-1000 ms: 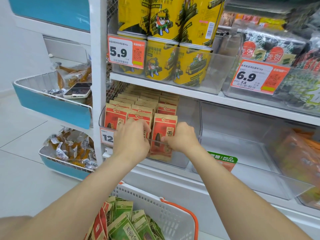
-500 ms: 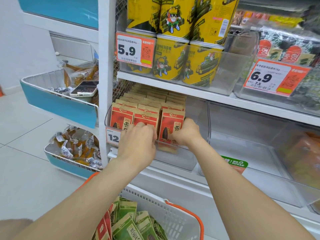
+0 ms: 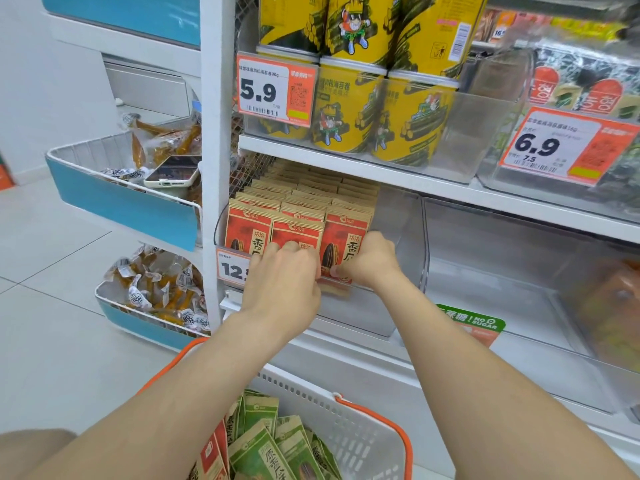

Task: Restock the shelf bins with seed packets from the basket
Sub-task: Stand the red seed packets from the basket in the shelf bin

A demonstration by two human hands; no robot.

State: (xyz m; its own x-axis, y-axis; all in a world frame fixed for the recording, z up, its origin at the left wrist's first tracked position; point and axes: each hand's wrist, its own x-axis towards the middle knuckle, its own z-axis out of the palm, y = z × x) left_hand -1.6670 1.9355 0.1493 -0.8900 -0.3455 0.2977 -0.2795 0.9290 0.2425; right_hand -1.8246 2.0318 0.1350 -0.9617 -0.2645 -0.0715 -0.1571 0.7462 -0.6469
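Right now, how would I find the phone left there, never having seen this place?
Left of the white shelf post, take the higher blue-fronted wire bin of wrapped snacks. The phone lies flat in it close to the post, the only smooth slab among crinkly wrappers.

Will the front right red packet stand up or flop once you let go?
Probably flops forward alone: the red packet is a thin flat pouch, though the packed row behind should prop it. Likely light: the right hand holds it by one edge.
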